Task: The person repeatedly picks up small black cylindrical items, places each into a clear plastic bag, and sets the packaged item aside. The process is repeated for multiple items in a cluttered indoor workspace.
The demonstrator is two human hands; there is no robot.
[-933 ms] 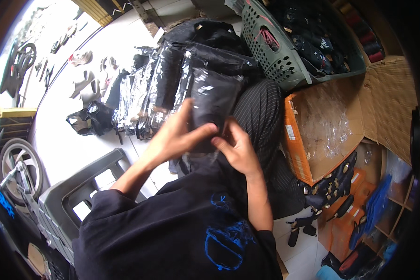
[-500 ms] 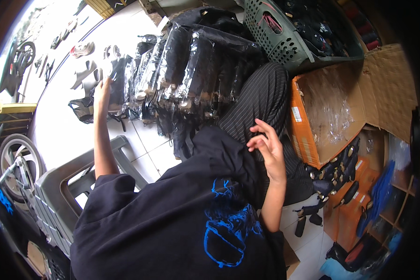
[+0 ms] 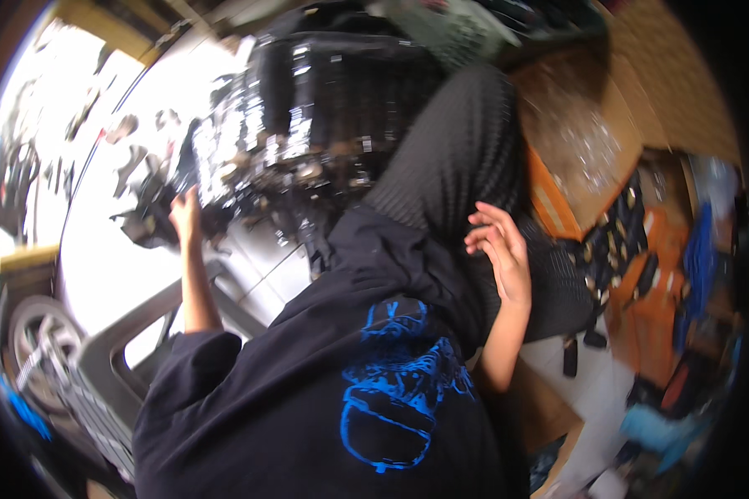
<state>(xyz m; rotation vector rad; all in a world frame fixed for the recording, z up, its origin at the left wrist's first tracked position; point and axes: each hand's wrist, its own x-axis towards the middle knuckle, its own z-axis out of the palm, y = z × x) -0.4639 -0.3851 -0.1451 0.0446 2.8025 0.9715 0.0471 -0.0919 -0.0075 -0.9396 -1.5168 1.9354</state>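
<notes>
Out at the left, my left hand [image 3: 186,214] is curled closed at the edge of a heap of dark items; blur hides what is in its fingers. A dark, narrow piece [image 3: 188,158] rises just above it. Beside this hand lies a wide pile of black rolled items in clear plastic sleeves [image 3: 308,108], their pale ends toward me, looking like folded umbrellas. My right hand [image 3: 503,254] hovers over my bent leg in striped trousers [image 3: 449,150], fingers loosely bent and apart, holding nothing.
An open cardboard box [image 3: 595,187] with clear plastic inside stands right of my knee, below a green-grey basket [image 3: 449,33]. Small dark rolled items [image 3: 616,241] lie at the right. A grey plastic stool [image 3: 116,349] stands at my left, near a wheel [image 3: 42,333].
The view has shifted and blurred. My left hand has drawn back toward me from the far edge of the pile. My right hand remains raised over my leg, fingers still loose.
</notes>
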